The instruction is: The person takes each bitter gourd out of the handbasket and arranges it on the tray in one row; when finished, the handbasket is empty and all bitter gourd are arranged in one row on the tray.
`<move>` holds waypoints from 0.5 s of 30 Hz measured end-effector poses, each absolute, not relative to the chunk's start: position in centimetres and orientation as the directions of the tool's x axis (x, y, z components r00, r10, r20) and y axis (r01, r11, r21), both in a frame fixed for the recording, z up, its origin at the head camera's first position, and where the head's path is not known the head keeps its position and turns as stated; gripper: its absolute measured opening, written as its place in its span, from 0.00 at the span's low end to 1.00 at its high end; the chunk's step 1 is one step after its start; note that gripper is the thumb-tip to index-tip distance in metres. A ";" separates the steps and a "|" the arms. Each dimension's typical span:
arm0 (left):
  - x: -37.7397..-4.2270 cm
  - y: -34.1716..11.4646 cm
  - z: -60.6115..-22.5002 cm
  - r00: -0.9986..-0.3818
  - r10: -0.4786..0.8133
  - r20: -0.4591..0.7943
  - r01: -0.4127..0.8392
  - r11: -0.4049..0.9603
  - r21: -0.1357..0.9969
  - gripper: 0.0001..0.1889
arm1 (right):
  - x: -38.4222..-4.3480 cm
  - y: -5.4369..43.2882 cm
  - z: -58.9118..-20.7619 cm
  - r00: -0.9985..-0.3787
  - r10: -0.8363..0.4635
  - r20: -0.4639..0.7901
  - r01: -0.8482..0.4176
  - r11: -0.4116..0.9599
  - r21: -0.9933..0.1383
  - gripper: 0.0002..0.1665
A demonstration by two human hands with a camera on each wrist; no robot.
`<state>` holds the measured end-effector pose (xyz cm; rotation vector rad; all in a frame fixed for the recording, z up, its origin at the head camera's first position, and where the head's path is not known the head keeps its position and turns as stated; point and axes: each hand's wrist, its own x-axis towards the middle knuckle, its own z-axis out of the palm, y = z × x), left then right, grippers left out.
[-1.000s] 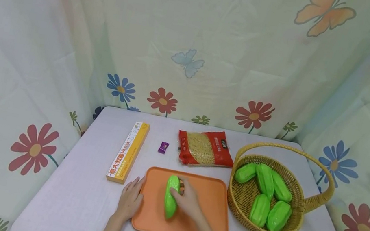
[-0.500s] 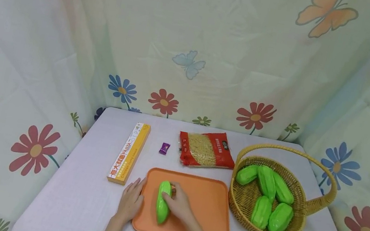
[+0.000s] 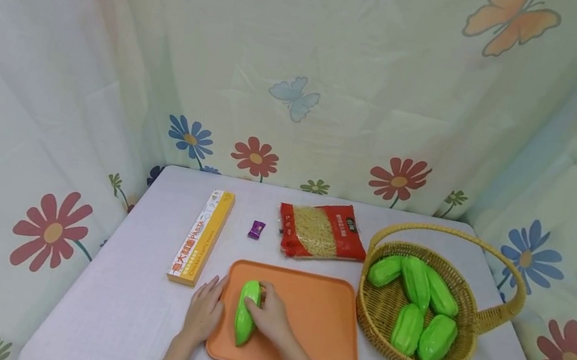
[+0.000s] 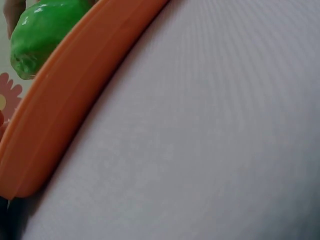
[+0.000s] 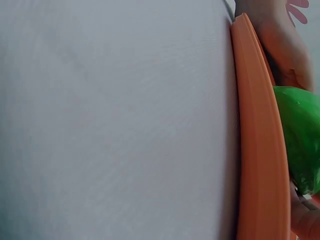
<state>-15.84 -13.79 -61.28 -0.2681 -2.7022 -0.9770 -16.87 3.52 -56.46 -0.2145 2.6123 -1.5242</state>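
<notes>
A glossy green vegetable is lying over the left part of an orange tray, seemingly touching its floor. The right hand is gripping it; the left hand is resting straight-fingered at the left rim. Rightward, a wicker basket is holding five similar vegetables.

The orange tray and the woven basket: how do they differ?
The tray is flat and rectangular; the basket is rounded and deeper. The tray is smooth and orange, while the basket is yellowish-brown weave. The basket has an arched handle; the tray shows none. Both stand on the pale table.
</notes>
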 end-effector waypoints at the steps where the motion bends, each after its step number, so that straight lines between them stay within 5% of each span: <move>1: -15.9 -13.8 -61.2 -0.948 0.086 0.306 0.261 0.759 0.597 0.24 | -16.9 3.4 -56.4 -0.984 -0.174 -0.021 -0.069 0.491 -0.868 0.33; 15: -15.8 -14.1 -61.2 -0.937 0.114 0.331 0.302 0.740 0.601 0.21 | -16.7 3.0 -56.5 -0.980 -0.199 -0.010 -0.081 0.440 -0.894 0.30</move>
